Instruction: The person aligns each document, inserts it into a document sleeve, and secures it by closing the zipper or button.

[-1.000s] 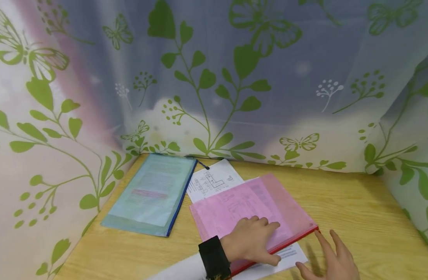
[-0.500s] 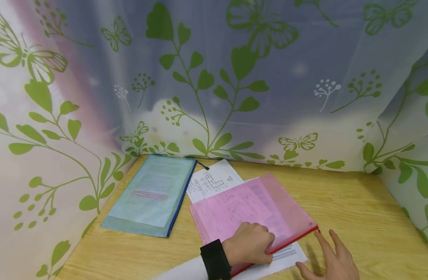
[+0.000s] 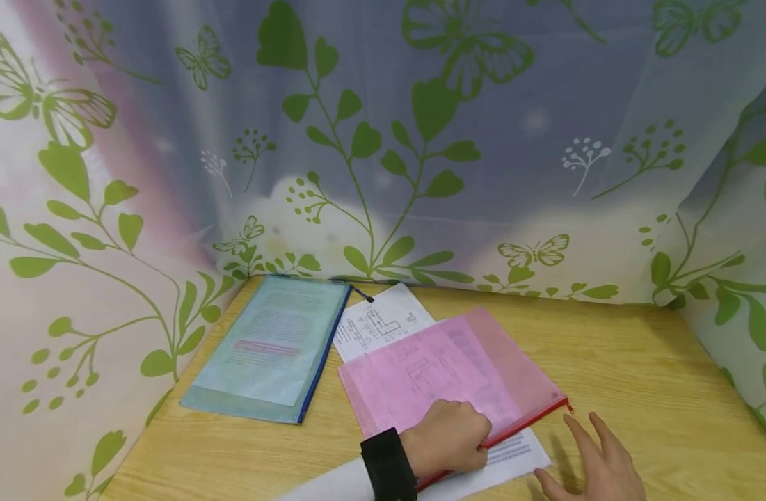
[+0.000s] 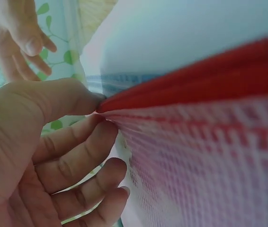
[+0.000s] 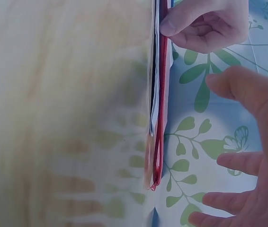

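Note:
A pink mesh zip pouch (image 3: 420,369) with a red zipper edge lies at the middle of the table, with printed paper showing through it. My left hand (image 3: 448,435) pinches the red edge between thumb and curled forefinger, as the left wrist view shows up close; the zipper edge (image 4: 209,78) runs off to the right there. Near the pouch's right corner, my right hand (image 3: 598,463) hovers apart from it, fingers spread and holding nothing. White printed sheets stick out around the pouch: one sheet (image 3: 520,456) at its front, a drawing sheet (image 3: 389,316) behind.
A blue-green zip pouch (image 3: 264,348) with papers inside lies to the left, its dark zipper pull (image 3: 370,299) reaching over the drawing sheet. A leaf-patterned curtain (image 3: 383,139) encloses the wooden table (image 3: 658,390) at the back and sides.
My left hand has gone from lying with fingers spread on the pink pouch to curling and pinching its red edge. The right hand has stayed nearly still.

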The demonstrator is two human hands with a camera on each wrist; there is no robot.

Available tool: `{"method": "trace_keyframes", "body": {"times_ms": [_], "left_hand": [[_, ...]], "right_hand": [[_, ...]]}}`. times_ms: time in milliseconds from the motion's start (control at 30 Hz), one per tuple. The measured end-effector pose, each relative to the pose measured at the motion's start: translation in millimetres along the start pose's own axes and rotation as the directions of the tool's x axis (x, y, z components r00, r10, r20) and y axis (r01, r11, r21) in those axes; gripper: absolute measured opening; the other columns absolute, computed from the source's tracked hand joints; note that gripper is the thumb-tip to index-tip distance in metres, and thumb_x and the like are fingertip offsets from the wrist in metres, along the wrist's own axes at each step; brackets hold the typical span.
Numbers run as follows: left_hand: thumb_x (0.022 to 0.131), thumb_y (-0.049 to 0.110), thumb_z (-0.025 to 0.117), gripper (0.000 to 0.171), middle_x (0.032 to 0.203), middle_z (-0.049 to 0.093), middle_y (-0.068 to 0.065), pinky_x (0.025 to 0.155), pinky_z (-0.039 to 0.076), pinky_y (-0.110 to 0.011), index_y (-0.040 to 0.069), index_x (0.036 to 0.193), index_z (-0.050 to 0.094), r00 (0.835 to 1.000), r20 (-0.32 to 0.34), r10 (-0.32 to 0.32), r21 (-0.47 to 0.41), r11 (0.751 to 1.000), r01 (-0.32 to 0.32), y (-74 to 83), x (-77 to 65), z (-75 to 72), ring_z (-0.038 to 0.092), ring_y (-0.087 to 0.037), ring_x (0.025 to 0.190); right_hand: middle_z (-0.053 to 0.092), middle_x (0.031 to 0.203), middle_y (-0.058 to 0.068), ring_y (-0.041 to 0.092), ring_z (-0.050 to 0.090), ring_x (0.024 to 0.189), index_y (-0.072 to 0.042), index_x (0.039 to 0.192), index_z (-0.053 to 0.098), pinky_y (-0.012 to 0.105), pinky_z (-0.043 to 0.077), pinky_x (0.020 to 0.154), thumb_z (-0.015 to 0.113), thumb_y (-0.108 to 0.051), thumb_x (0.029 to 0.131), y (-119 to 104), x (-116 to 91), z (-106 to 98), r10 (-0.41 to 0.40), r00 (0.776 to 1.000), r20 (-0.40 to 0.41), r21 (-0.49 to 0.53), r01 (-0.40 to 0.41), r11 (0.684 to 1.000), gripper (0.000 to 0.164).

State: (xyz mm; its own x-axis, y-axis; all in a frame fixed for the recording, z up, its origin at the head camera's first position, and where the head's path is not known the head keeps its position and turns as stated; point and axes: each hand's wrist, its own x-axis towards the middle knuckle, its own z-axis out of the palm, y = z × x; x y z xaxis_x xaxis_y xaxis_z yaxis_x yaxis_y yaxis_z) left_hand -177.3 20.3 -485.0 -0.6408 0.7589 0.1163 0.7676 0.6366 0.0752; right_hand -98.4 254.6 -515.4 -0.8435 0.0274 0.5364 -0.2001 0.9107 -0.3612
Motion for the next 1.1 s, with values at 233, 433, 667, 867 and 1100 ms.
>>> {"method": "trace_keyframes", "body": {"times_ms": [233,433,667,867,1100], "left_hand": [[0.081,0.022,0.075,0.045,0.051,0.028,0.014,0.038,0.029,-0.027,0.021,0.053,0.04,0.995,-0.01,-0.099,-0.035,0.995,0.098,-0.7,-0.5,-3.6,0.03,-0.003,0.047],[0.078,0.017,0.075,0.043,0.049,0.034,0.012,0.039,0.032,-0.029,0.019,0.051,0.042,0.974,-0.013,-0.227,-0.076,0.971,0.226,-4.7,-3.0,-5.1,0.036,-0.005,0.046],[0.081,0.013,0.074,0.052,0.052,0.022,0.013,0.038,0.028,-0.025,0.019,0.05,0.033,0.963,-0.007,-0.269,-0.157,0.952,0.264,-21.0,-6.0,-4.1,0.027,-0.004,0.048],[0.088,0.017,0.075,0.036,0.051,0.044,0.017,0.044,0.034,-0.019,0.02,0.055,0.06,0.969,0.034,-0.246,-0.267,0.932,0.246,-29.6,-10.5,-11.6,0.038,0.002,0.05],[0.085,0.014,0.075,0.029,0.053,0.052,0.017,0.046,0.036,-0.015,0.019,0.059,0.066,0.972,-0.036,-0.231,-0.289,0.934,0.211,-35.5,-12.2,-25.4,0.042,0.006,0.052]], "right_hand": [[0.055,0.131,0.038,0.064,0.056,0.104,-0.002,0.123,0.065,0.075,0.047,0.072,0.099,-0.033,0.05,3.5,-2.7,-3.6,0.033,0.999,0.038,-0.037,-0.031,0.999,0.086],[0.053,0.133,0.038,0.064,0.055,0.108,0.0,0.126,0.064,0.074,0.046,0.076,0.098,-0.038,0.055,2.5,-2.3,-5.7,0.066,0.994,0.089,-0.07,-0.06,0.996,0.087],[0.054,0.132,0.038,0.063,0.055,0.108,-0.001,0.126,0.063,0.074,0.046,0.077,0.098,-0.034,0.055,2.5,-0.6,-4.2,0.038,0.996,0.078,-0.047,-0.034,0.998,0.086],[0.057,0.127,0.038,0.06,0.058,0.105,-0.001,0.124,0.063,0.072,0.046,0.076,0.098,-0.028,0.051,1.1,5.3,-3.3,-0.071,0.997,0.033,0.012,0.071,0.997,0.086],[0.058,0.126,0.037,0.06,0.059,0.104,-0.002,0.127,0.061,0.073,0.046,0.077,0.098,-0.03,0.054,-3.8,11.3,-4.5,-0.107,0.993,0.052,0.036,0.105,0.994,0.087]]}}
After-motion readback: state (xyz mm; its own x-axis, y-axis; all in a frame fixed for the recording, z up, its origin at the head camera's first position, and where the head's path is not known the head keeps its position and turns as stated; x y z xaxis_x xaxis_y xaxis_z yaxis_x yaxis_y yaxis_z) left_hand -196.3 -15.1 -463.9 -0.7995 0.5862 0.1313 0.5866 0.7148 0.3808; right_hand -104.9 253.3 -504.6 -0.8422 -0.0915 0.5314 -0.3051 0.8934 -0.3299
